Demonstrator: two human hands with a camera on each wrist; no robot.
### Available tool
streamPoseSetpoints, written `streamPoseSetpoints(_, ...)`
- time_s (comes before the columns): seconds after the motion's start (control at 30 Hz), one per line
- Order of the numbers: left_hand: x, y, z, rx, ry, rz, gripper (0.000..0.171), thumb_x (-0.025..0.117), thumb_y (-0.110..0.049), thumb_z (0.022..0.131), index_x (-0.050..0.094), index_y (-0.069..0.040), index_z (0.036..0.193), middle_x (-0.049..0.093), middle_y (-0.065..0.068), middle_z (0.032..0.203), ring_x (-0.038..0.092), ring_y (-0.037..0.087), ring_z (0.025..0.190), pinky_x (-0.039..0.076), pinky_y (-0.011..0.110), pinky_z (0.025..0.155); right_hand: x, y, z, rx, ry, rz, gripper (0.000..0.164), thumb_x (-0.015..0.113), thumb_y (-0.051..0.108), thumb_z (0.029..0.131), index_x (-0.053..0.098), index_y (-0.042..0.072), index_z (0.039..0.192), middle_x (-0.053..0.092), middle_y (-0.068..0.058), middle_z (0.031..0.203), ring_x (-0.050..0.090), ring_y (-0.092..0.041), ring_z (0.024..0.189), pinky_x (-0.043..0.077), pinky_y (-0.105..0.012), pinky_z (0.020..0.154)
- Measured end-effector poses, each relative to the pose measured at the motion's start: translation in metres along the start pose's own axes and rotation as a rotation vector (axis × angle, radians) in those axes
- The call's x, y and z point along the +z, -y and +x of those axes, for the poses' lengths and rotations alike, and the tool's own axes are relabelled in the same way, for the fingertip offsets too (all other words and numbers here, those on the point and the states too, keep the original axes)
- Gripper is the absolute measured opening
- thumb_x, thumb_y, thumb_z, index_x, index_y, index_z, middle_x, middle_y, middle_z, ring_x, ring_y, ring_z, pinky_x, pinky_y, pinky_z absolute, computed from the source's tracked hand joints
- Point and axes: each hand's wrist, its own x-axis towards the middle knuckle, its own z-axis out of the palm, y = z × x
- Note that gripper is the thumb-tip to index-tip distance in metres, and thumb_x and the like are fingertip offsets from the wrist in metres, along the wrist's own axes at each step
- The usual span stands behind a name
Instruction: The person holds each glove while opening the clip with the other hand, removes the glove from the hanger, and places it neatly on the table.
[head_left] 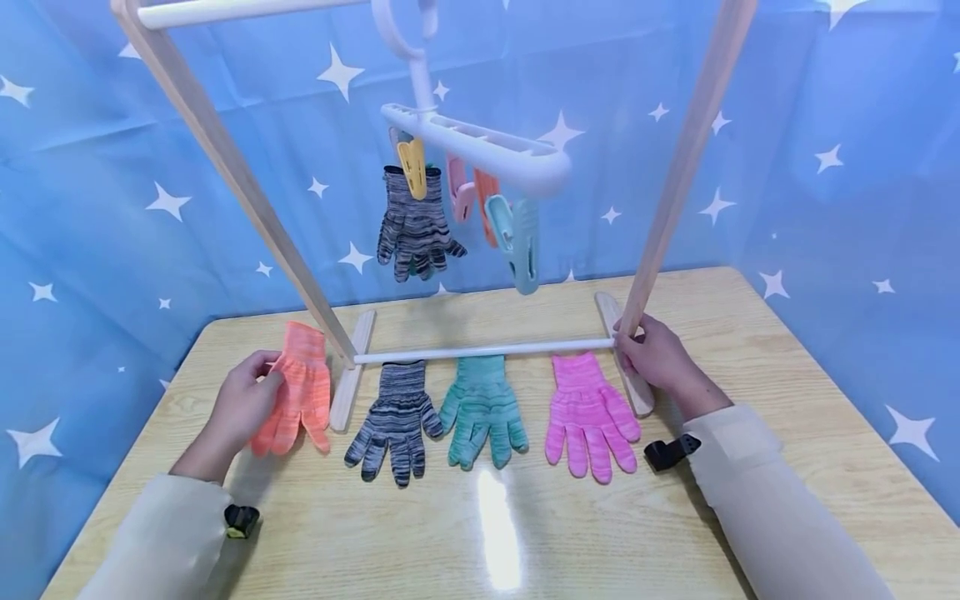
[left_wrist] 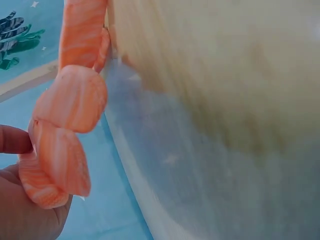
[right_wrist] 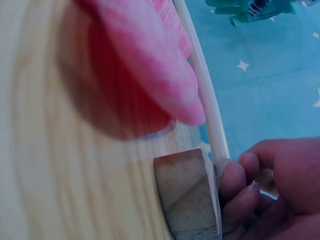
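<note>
My left hand (head_left: 243, 398) pinches the edge of an orange knit glove (head_left: 303, 383) at the table's left side. In the left wrist view, the thumb and palm hold the same orange glove (left_wrist: 62, 155) near its fingers. With curled fingers, my right hand (head_left: 663, 358) grips the wooden rack's right post (head_left: 675, 175) at its base, beside the foot (right_wrist: 187, 195). Between the hands lie a black-grey striped glove (head_left: 401, 425), a green glove (head_left: 485, 412) and a pink glove (head_left: 588, 408), cuffs toward the white lower bar (head_left: 480, 351).
A white hanger (head_left: 480, 150) hangs within the rack, carrying yellow (head_left: 412, 167), pink (head_left: 461, 190), orange (head_left: 486, 204) and teal (head_left: 516, 242) clothespins. A striped glove (head_left: 412, 221) hangs there, with green showing behind it. Blue star-patterned cloth (head_left: 840, 208) surrounds the wooden table (head_left: 390, 542).
</note>
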Motion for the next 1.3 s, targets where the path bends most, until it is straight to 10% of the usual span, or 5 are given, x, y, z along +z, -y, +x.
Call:
streamPoseSetpoints(0.67, 0.013, 0.010, 0.043, -0.137, 0.113, 0.196, 0.051, 0.040, -0.016, 0.103, 0.032, 0.003, 0.150, 0.055, 0.026, 0.118, 0.059, 0.029, 0.092, 0.051, 0.029, 0.068, -0.001, 0.002, -0.002, -0.014, 0.011, 0.006, 0.037, 0.044, 0.020, 0.105, 0.048, -0.003, 0.133, 0.058, -0.006, 0.073, 0.056, -0.016, 0.066, 0.050, -0.030, 0.060)
streamPoseSetpoints(1.3, 0.008, 0.003, 0.036, -0.143, 0.213, 0.267, 0.061, 0.047, -0.025, 0.103, 0.026, 0.005, 0.152, 0.049, 0.033, 0.133, 0.059, 0.040, 0.107, 0.055, 0.044, 0.079, -0.001, -0.001, -0.001, 0.001, 0.011, -0.003, 0.038, 0.046, 0.024, 0.105, 0.049, -0.002, 0.133, 0.059, -0.007, 0.076, 0.058, -0.016, 0.069, 0.052, -0.031, 0.063)
